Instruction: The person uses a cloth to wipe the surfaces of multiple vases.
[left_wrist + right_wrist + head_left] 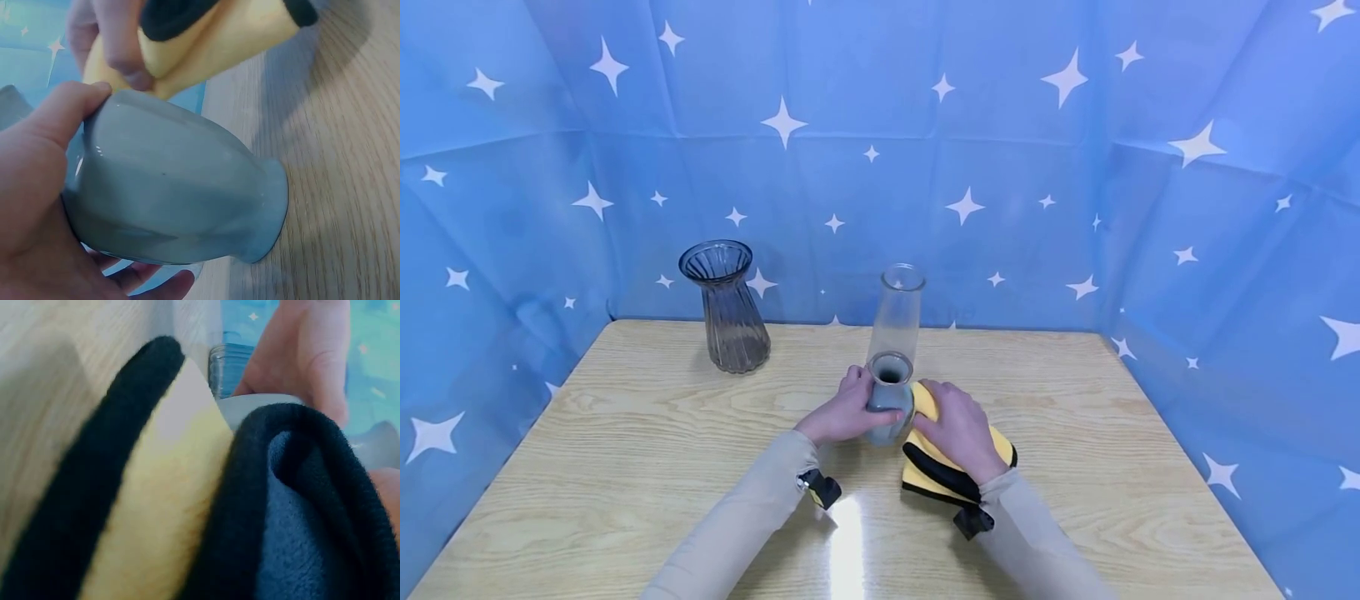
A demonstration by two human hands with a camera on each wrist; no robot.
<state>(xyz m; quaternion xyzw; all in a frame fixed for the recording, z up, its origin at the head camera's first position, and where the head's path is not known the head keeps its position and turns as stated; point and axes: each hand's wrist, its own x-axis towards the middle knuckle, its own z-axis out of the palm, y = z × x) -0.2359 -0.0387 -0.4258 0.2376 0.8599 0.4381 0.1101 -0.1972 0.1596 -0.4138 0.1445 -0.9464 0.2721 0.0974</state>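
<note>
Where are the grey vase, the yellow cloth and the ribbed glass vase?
Grey vase (pixel 169 181), left wrist view: middle of its body.
Yellow cloth (pixel 178 481), right wrist view: band between black edges.
Ribbed glass vase (pixel 737 329), head view: its lower body.

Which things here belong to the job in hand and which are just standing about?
Apparently in use:
gray vase, held by the left hand
yellow cloth, held by the right hand

Apparently just standing by:
dark ribbed vase
clear glass vase

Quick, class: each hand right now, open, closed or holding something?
Left hand: holding the grey-blue vase, thumb and fingers curled round it.
Right hand: holding the yellow, black-edged cloth beside the vase.
</note>
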